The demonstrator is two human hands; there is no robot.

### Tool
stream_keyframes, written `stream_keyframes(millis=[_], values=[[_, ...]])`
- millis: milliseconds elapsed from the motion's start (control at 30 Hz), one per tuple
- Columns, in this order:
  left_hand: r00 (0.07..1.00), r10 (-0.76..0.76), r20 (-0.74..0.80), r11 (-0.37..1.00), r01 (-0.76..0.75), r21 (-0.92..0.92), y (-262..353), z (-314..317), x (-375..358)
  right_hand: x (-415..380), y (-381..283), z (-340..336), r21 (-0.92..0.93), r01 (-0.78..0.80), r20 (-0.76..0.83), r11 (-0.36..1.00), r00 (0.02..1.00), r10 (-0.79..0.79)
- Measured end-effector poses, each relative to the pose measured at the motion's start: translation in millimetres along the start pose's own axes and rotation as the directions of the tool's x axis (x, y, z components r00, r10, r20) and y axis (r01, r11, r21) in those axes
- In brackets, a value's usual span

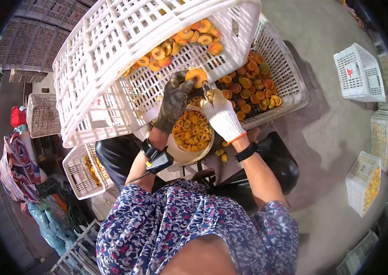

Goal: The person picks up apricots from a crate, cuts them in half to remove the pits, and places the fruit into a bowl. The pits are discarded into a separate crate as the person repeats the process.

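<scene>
My left hand (pixel 175 98), in a dark, stained glove, grips an orange peach half (pixel 196 78), its cut face turned up towards me. My right hand (pixel 217 107) wears a white knit glove with an orange cuff. Its fingers are closed on a small dark metal tool (pixel 206 88) whose tip lies right at the edge of the fruit; the grip hides most of the tool. Below both hands stands a round white bucket (pixel 185 159) between my knees, well filled with small yellow-orange fruit pieces (pixel 191 130).
A tilted white crate (pixel 107 68) holding peach halves (pixel 194 36) leans in front of me. Behind my right hand, another crate (pixel 290 82) contains darker halves (pixel 251 87). More crates (pixel 359 73) line the right side. A crate (pixel 80 172) and bundled cloth (pixel 17 169) lie left.
</scene>
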State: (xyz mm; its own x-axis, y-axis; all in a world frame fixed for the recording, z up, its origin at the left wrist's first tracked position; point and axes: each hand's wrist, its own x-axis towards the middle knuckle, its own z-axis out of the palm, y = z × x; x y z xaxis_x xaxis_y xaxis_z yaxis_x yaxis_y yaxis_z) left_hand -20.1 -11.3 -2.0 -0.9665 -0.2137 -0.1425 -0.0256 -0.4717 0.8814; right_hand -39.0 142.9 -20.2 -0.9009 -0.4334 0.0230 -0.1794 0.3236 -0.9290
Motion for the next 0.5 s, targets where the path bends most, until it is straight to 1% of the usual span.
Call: stream_keyframes(millis=[33, 67, 100, 133, 167, 233, 267, 333, 367, 400, 467, 500], values=[[1.0, -0.003, 0.002, 1.0, 0.003, -0.004, -2.7, 4.3, -1.8, -0.3, -0.5, -1.7, 0.018, 0.124, -0.071, 0.992, 0.99, -0.122], [1.0, 0.019, -0.022, 0.995, -0.017, 0.094, -5.0, 7.3, -2.7, -0.5, -0.5, -3.2, 0.015, 0.121, -0.072, 0.993, 0.99, -0.12], [0.998, 0.044, -0.044, 0.981, -0.035, 0.193, -6.9, 10.4, -3.8, -0.5, -0.4, -4.3, -0.072, 0.122, -0.042, 0.99, 0.991, -0.125], [0.996, 0.037, -0.076, 0.976, -0.019, 0.217, -8.6, 14.3, -5.1, -0.5, -0.5, -4.9, -0.158, 0.123, -0.012, 0.98, 0.992, -0.126], [0.997, 0.034, -0.075, 0.976, -0.017, 0.217, -11.4, 15.5, -6.5, -0.5, -1.5, -6.0, -0.158, 0.12, -0.014, 0.98, 0.992, -0.124], [0.994, 0.07, -0.089, 0.941, -0.036, 0.336, -16.8, 17.4, -9.2, 0.8, -5.9, -8.6, -0.106, -0.016, 0.001, 0.994, 1.0, 0.016], [0.99, 0.081, -0.112, 0.952, -0.044, 0.302, -19.1, 20.0, -9.9, 1.8, -9.8, -10.6, -0.106, -0.018, -0.001, 0.994, 1.0, 0.018], [0.991, 0.089, -0.099, 0.942, -0.051, 0.333, -24.9, 17.1, -8.4, 3.1, -15.9, -14.0, -0.147, -0.19, 0.066, 0.971, 0.977, 0.201], [0.991, 0.097, -0.09, 0.93, -0.058, 0.363, -27.3, 15.6, -8.7, 3.5, -12.0, -12.7, -0.147, -0.195, 0.064, 0.97, 0.976, 0.206], [0.992, 0.093, -0.089, 0.93, -0.055, 0.363, -25.9, 16.4, -8.8, 5.1, -5.0, -9.9, -0.148, -0.169, 0.072, 0.974, 0.981, 0.181], [0.993, 0.111, -0.034, 0.889, -0.084, 0.451, -20.3, 17.1, -8.3, 4.2, 4.4, -7.0, -0.149, -0.142, 0.081, 0.979, 0.985, 0.155], [0.993, 0.11, -0.035, 0.888, -0.083, 0.453, -21.3, 12.6, -6.7, 2.4, 7.6, -6.7, -0.156, -0.021, 0.064, 0.988, 0.997, 0.031]])
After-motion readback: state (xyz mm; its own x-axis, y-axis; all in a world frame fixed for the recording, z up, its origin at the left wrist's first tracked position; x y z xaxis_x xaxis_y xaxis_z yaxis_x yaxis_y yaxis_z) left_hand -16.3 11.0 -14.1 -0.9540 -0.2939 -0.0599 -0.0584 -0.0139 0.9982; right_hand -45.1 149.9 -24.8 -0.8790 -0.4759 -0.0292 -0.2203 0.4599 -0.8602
